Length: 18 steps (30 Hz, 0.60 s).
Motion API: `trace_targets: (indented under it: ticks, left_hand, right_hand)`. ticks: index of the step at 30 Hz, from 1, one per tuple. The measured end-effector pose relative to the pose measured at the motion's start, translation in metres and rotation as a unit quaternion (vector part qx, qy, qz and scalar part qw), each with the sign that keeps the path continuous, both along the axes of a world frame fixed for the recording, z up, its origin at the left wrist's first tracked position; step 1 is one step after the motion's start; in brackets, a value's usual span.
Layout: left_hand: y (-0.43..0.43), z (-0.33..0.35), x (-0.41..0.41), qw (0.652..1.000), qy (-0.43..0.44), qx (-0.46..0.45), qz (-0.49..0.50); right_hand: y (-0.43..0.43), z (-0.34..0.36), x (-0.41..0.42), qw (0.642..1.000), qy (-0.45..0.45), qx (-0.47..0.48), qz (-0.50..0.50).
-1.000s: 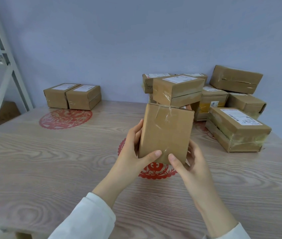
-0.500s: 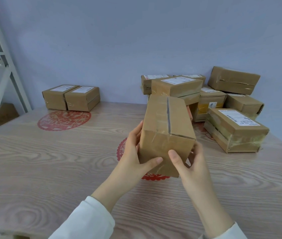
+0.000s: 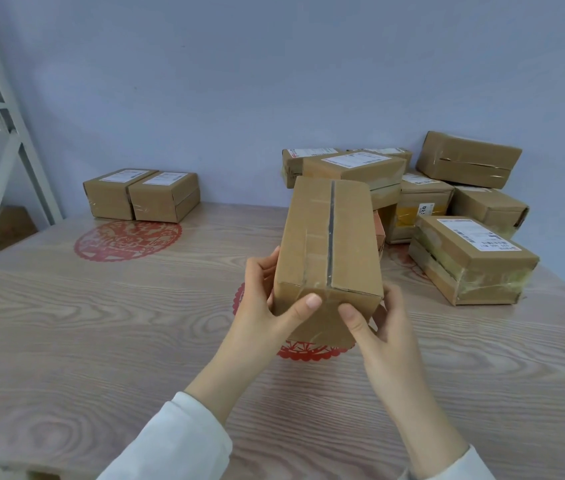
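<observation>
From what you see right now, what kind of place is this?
Probably a parcel sorting room: the left hand and right hand hold a taped cardboard box over a table, labelled parcels are piled by the wall, and a white metal rack stands left.

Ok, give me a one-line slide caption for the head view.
Left hand and right hand grip a taped cardboard box over the wooden table, parcel pile behind.

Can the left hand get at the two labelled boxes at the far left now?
Probably not yet: the left hand grips the taped box together with the right hand. Only a red decal lies along the way to the two labelled boxes, so once it lets go, likely yes.
</observation>
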State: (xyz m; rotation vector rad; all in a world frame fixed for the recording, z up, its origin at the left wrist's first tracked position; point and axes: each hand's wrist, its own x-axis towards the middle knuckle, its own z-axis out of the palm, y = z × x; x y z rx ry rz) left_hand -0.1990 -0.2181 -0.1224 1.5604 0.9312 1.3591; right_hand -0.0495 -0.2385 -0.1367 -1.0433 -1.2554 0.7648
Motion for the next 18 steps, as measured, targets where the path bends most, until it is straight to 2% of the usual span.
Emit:
trace_targets:
  ticks: [8, 11, 18]
  left_hand:
    - [0.001, -0.0071, -0.0059, 0.999, 0.016, -0.009, -0.028]
    - [-0.0026, -0.0046, -0.0076, 0.999, -0.006, -0.02, -0.046]
    - [-0.0018, -0.0012, -0.006, 0.998, -0.016, -0.036, -0.051]
  right_hand:
    - [-0.0047, 0.0012, 0.0024, 0.998, 0.052, -0.032, 0.009]
    - [-0.0034, 0.0016, 0.0039, 0.996, 0.067, -0.044, 0.037]
    - [-0.0053, 0.0002, 0.0036, 0.994, 0.085, -0.02, 0.069]
